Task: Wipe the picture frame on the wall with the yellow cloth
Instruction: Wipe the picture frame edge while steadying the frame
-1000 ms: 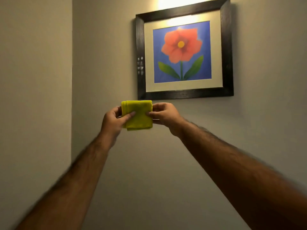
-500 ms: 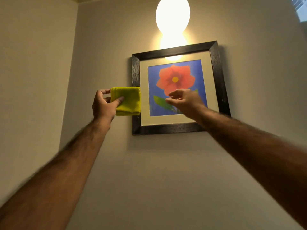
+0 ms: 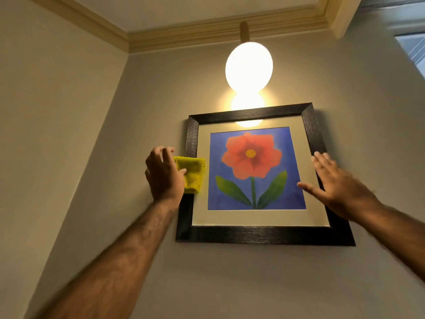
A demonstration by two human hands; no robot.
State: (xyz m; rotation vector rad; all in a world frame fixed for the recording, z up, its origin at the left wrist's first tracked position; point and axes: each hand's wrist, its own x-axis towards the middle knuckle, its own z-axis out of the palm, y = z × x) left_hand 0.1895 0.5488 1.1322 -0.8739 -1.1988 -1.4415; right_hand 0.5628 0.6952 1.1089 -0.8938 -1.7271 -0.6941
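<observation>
A dark picture frame hangs on the wall, holding a red flower on a blue ground behind a pale mat. My left hand grips a folded yellow cloth and holds it over the frame's left bar, about halfway up. The cloth covers that part of the bar and the mat's edge. My right hand is flat and open, fingers spread, lying over the frame's right bar and the right edge of the picture. It holds nothing.
A lit globe wall lamp hangs just above the frame's top bar. A side wall meets the picture wall in a corner close to the left of my left arm. Ceiling moulding runs overhead. A window edge shows top right.
Both hands rose from below the frame. The right hand let go of the cloth and moved across to the frame's right side. The left hand carried the cloth onto the left bar.
</observation>
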